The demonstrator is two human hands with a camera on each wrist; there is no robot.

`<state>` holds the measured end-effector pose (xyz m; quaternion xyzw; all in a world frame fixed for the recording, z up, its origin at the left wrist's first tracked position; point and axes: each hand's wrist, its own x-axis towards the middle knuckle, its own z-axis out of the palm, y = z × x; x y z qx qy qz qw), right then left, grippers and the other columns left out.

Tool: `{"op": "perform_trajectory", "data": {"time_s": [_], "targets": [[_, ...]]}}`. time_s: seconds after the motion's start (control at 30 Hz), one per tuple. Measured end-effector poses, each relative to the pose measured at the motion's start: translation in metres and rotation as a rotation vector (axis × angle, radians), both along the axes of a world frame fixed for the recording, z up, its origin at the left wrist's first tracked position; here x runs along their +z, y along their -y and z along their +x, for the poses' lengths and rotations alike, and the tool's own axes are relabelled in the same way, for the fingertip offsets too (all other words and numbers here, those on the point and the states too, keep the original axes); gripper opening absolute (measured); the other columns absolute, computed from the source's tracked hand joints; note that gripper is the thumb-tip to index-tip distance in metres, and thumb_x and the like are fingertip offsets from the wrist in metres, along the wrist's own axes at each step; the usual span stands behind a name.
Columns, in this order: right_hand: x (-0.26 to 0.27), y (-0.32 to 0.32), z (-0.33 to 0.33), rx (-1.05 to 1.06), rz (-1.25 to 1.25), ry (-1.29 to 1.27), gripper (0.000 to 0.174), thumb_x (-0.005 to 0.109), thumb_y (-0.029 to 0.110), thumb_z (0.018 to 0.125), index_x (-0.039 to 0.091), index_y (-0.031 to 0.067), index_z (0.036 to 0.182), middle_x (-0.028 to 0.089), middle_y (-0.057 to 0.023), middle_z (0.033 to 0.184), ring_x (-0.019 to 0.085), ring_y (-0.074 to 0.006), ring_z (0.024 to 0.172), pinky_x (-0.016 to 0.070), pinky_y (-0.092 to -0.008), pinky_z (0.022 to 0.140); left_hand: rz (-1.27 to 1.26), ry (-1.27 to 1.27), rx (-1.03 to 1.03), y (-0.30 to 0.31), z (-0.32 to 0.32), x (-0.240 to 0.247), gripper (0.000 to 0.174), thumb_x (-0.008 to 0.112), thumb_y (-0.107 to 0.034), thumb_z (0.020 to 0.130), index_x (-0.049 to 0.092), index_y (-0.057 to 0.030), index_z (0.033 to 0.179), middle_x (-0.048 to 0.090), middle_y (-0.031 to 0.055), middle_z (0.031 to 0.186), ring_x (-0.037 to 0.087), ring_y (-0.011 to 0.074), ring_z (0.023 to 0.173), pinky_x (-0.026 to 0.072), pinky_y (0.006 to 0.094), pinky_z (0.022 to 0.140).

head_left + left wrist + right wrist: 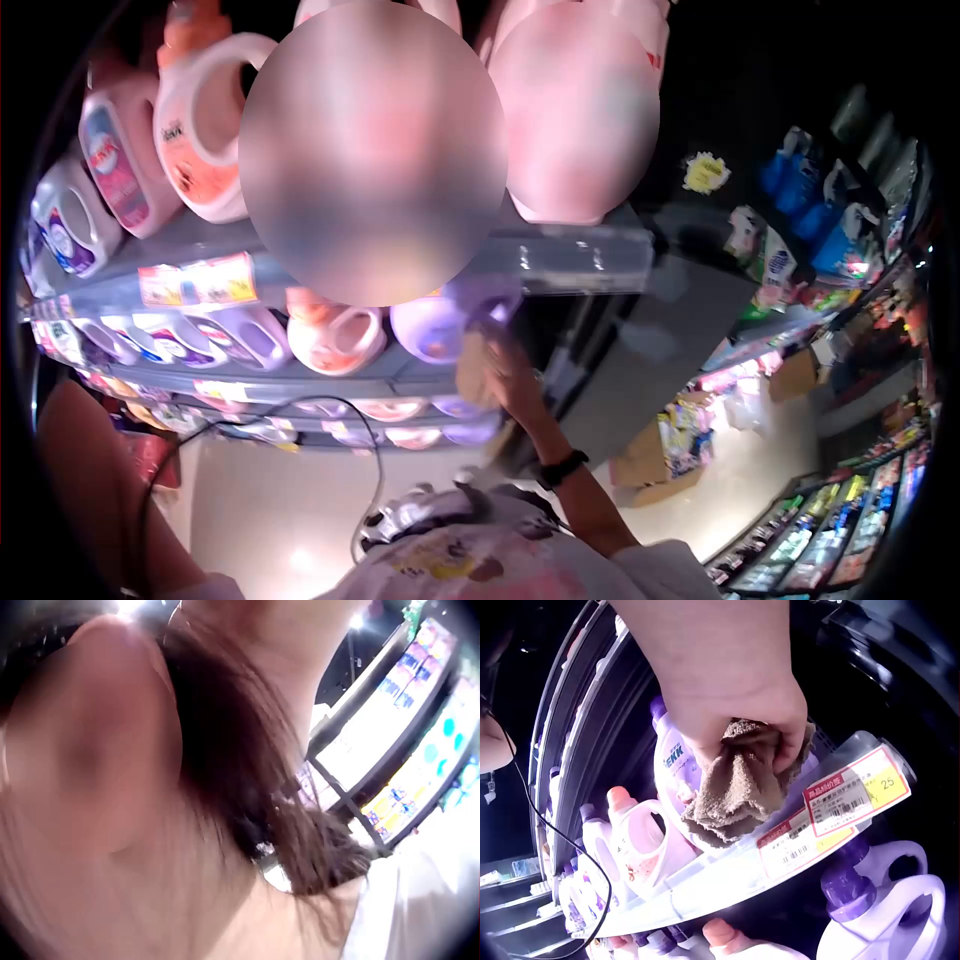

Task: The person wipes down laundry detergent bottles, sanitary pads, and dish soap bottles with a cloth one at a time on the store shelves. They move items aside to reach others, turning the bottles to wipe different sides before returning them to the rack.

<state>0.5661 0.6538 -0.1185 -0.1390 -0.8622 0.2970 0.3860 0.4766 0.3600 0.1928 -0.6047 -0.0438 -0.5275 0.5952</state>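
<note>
My right hand [510, 375] [739, 697] grips a bunched brown cloth [473, 372] [739, 787], fingers curled into its folds. The cloth lies in front of a purple bottle [430, 325] [673, 761] on a shelf, just behind two price tags [855, 793] on the shelf edge; whether it touches the bottle is unclear. In the left wrist view, part of my left hand or wrist [262, 645] is at the top beside dark hair [225, 727]; its fingers are hidden. The head view shows only my raised left arm [95, 480].
Pink and orange bottles [205, 130] stand on the upper shelf [590, 262], above lower shelves of more bottles. A black cable [372, 440] [566, 844] hangs in front. Right of the shelf are a grey panel [660, 350], an open carton [645, 465] and other stocked racks.
</note>
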Motion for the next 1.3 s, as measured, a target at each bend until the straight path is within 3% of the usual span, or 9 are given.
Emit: {"op": "perform_trajectory", "data": {"time_s": [0.57, 0.6, 0.63, 0.67, 0.73, 0.83, 1.07, 1.2, 1.3], "targets": [[-0.011, 0.035, -0.029, -0.038, -0.362, -0.233, 0.051, 0.065, 0.01, 0.076, 0.044, 0.0004, 0.122, 0.053, -0.0178, 0.105, 0.054, -0.0295, 0.1, 0.0419, -0.0348, 0.087, 0.369, 0.255, -0.236, -0.027, 0.006, -0.042, 0.032, 0.048, -0.033, 0.087, 0.053, -0.005, 0.102, 0.054, 0.0105, 0.099, 0.053, 0.0263, 0.097, 0.0395, 0.0441, 0.09], [-0.012, 0.036, -0.027, 0.002, -0.437, -0.249, 0.051, 0.065, 0.008, 0.075, 0.045, 0.0002, 0.121, 0.053, -0.0172, 0.104, 0.054, -0.0285, 0.1, 0.0422, -0.0344, 0.087, 0.304, 0.397, -0.298, -0.034, 0.003, -0.072, 0.032, 0.048, -0.033, 0.087, 0.052, -0.0051, 0.102, 0.054, 0.0106, 0.1, 0.053, 0.0265, 0.098, 0.0394, 0.0445, 0.09], [-0.013, 0.038, -0.026, 0.036, -0.517, -0.269, 0.051, 0.065, 0.007, 0.075, 0.045, 0.0001, 0.12, 0.053, -0.0166, 0.104, 0.055, -0.0274, 0.1, 0.0426, -0.0339, 0.087, -0.3, 0.526, -0.04, -0.029, -0.021, -0.16, 0.033, 0.05, -0.036, 0.083, 0.053, -0.0044, 0.092, 0.055, 0.0106, 0.097, 0.052, 0.0217, 0.087, 0.0412, 0.0348, 0.077], [0.011, 0.045, -0.02, 0.048, -0.457, -0.275, 0.05, 0.065, 0.005, 0.074, 0.045, 0.0, 0.12, 0.053, -0.0156, 0.104, 0.055, -0.0262, 0.099, 0.0433, -0.0333, 0.086, -1.197, 0.52, 0.274, -0.031, -0.028, -0.119, 0.032, 0.055, -0.028, 0.078, 0.055, -0.0014, 0.096, 0.054, 0.0144, 0.094, 0.051, 0.0298, 0.086, 0.0394, 0.041, 0.075], [0.033, 0.055, -0.008, 0.054, -0.407, -0.277, 0.05, 0.066, 0.001, 0.073, 0.046, 0.0, 0.119, 0.052, -0.014, 0.104, 0.056, -0.0235, 0.097, 0.0449, -0.0317, 0.084, -1.582, 0.824, 0.347, -0.092, -0.023, -0.164, 0.029, 0.062, -0.023, 0.079, 0.059, 0.0024, 0.093, 0.059, 0.0198, 0.083, 0.055, 0.0385, 0.076, 0.0455, 0.0397, 0.07], [0.051, 0.071, 0.008, 0.081, -0.208, -0.224, 0.052, 0.067, 0.003, 0.072, 0.046, 0.0001, 0.119, 0.05, -0.0164, 0.11, 0.054, -0.0284, 0.099, 0.0434, -0.0344, 0.084, -1.783, 1.056, 0.225, -0.111, -0.012, -0.211, 0.037, 0.064, -0.027, 0.08, 0.058, 0.0018, 0.102, 0.062, 0.018, 0.088, 0.063, 0.0294, 0.077, 0.0479, 0.0322, 0.068], [0.042, 0.112, 0.029, 0.034, -0.323, -0.297, 0.04, 0.06, 0.002, 0.079, 0.048, -0.0018, 0.117, 0.052, -0.0159, 0.111, 0.055, -0.0252, 0.101, 0.0432, -0.0312, 0.086, -1.9, 1.004, -1.207, -0.124, -0.022, -0.254, 0.075, 0.065, -0.007, 0.08, 0.018, -0.0003, 0.137, 0.044, 0.0118, 0.123, 0.049, 0.0177, 0.108, 0.0398, 0.0308, 0.093], [0.018, 0.125, 0.063, -0.169, -0.492, -0.291, 0.039, 0.056, 0.004, 0.085, 0.045, 0.0, 0.122, 0.056, -0.0098, 0.105, 0.055, -0.0158, 0.094, 0.044, -0.0278, 0.082, -1.987, 1.077, -1.398, -0.132, -0.019, -0.28, 0.054, 0.068, -0.008, 0.076, 0.044, 0.0054, 0.123, 0.055, 0.0098, 0.114, 0.053, 0.019, 0.106, 0.0391, 0.0321, 0.094], [-0.003, 0.134, 0.1, -0.324, -0.753, -0.154, 0.045, 0.055, 0.003, 0.086, 0.04, 0.0029, 0.129, 0.056, -0.0063, 0.107, 0.054, -0.0116, 0.092, 0.044, -0.0252, 0.08, -2.217, 1.078, -0.937, -0.135, 0.003, -0.305, 0.053, 0.068, -0.012, 0.073, 0.048, 0.001, 0.12, 0.057, 0.0081, 0.112, 0.054, 0.0188, 0.104, 0.0422, 0.0323, 0.09]]}}
